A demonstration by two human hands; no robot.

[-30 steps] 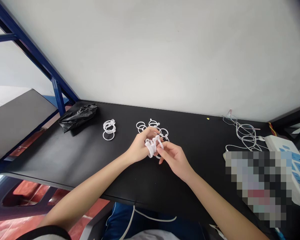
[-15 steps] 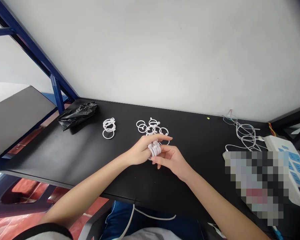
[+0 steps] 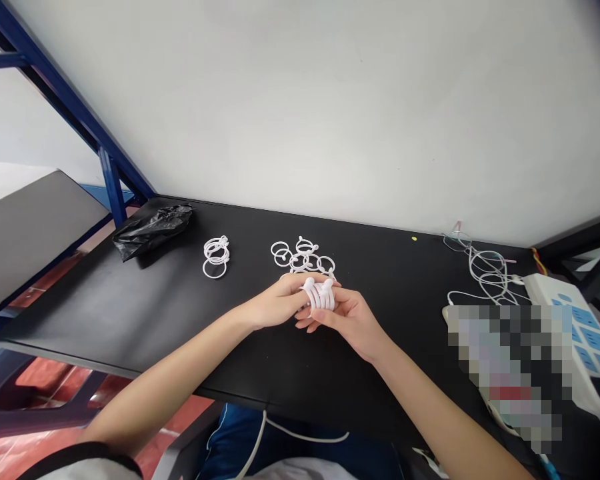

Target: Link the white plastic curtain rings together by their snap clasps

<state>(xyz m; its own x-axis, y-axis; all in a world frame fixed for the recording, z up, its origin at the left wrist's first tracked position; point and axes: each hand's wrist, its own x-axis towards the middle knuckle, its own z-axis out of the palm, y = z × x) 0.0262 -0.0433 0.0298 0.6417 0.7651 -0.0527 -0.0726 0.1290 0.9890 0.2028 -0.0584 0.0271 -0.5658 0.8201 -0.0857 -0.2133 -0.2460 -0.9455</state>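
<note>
A bunch of white curtain rings (image 3: 322, 297), stacked side by side with small round knobs on top, is held between both hands above the desk. My left hand (image 3: 276, 303) is closed around the stack's left side. My right hand (image 3: 353, 321) pinches its right side, thumb at the front and some fingertips hidden behind. Just beyond my hands lies a loose cluster of more white curtain rings (image 3: 305, 255), its near part covered by my fingers. Farther left is a small overlapping pile of the same curtain rings (image 3: 215, 257).
A crumpled black plastic bag (image 3: 153, 231) lies at the desk's (image 3: 180, 320) back left. On the right are tangled white cables (image 3: 493, 270), a white power strip (image 3: 575, 333) and a blurred-out flat object (image 3: 510, 373). A wall (image 3: 330, 120) borders the back.
The bunch of curtain rings has shifted slightly right and turned, so more rings show side by side. My left fingers have curled in behind it. The rings on the desk stay put.
</note>
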